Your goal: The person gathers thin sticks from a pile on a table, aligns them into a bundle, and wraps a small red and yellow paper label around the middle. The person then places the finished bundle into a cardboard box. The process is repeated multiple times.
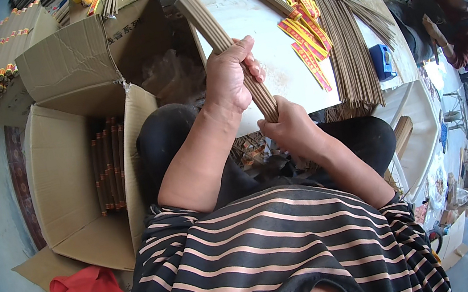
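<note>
1. Workshop floor, seated at white table (262, 22).
2. Right hand (290, 130) clamps the lower end of the stick bundle (229, 47); left hand (232, 74) wraps mid-length.
3. Judged step: squaring the bundle. Next likely needs a yellow-red label (307, 48).
4. Open box (65, 182) left; another person (441, 9) far right.

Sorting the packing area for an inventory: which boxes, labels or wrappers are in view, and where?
Open cardboard box: on the floor at left, brown, holding banded stick bundles.
Second cardboard box: behind it, brown, flaps open.
Paper labels: on the white table, long strips, red and yellow.
</note>
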